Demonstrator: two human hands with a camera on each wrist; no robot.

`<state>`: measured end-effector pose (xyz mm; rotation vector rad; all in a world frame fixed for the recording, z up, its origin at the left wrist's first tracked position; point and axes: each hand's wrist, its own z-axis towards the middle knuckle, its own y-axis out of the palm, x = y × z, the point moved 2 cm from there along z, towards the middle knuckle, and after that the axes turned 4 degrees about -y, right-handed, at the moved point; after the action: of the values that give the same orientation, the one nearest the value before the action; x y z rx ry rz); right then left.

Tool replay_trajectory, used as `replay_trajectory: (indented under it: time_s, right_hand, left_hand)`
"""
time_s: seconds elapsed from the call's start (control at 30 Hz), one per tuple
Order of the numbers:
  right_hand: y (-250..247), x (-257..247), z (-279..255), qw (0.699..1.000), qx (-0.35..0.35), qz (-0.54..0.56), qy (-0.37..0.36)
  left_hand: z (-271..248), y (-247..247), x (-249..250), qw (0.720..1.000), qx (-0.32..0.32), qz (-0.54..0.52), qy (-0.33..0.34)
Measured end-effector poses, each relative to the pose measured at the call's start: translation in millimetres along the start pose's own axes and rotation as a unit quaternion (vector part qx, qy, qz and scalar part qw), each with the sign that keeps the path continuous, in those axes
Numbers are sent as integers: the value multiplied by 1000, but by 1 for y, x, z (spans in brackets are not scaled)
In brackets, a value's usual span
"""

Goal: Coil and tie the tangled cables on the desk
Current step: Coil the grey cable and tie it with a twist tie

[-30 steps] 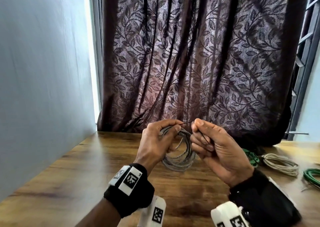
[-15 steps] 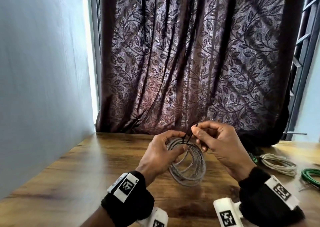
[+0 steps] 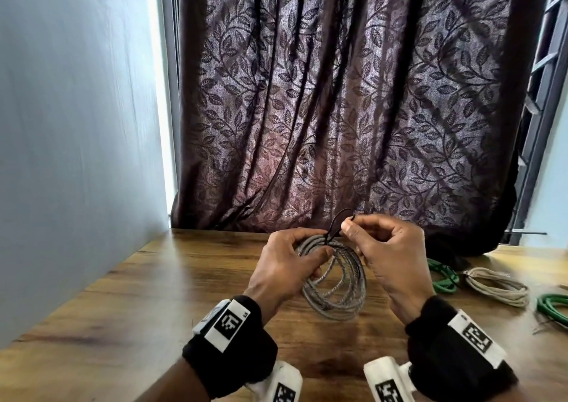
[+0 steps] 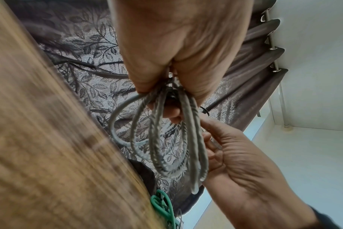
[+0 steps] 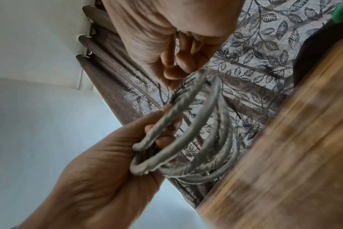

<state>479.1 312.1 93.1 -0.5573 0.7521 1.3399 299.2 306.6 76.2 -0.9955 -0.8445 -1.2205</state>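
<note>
Fingers of the left hand (image 3: 284,271) were curled round the top of a grey cable coil (image 3: 336,282), thumb pressed across the bunched strands; coil hung upright from that grip, above the wooden desk (image 3: 172,294), its loops fanned apart lower down; right hand (image 3: 388,254) just beside it, thumb and forefinger pinched on a thin black tie (image 3: 336,225) that looped up from the top of the coil; remaining right fingers curled loosely; whether the tie was fully closed could not be told. On the desk to the right, well apart from the hands: a green cable coil (image 3: 444,278), a beige cable coil (image 3: 498,289) beside it, another green cable (image 3: 553,309) at the frame edge. Dark leaf-patterned curtain (image 3: 338,110) hung behind the desk; pale wall (image 3: 76,125) to the left.
</note>
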Motion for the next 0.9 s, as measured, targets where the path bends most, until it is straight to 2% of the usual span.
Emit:
replay_trajectory:
  time_s: [0.2,0.47,0.7,0.9]
  right_hand:
    - [1,3,-2,1000,28,-9,-7]
    - [3,7,-4,1000,8,2,15]
    - [4,4,-3,998,-38,27,52]
    - [-1,8,3,989,-87,32,114]
  left_hand:
    - [0,1,-1,1000,-1,-6,-4]
    - [0,-1,-3,1000,15,-17,-5]
    - [2,-4,-4,1000,27,-13,-7]
    - [0,-2,-2,1000,-11,-6,-2]
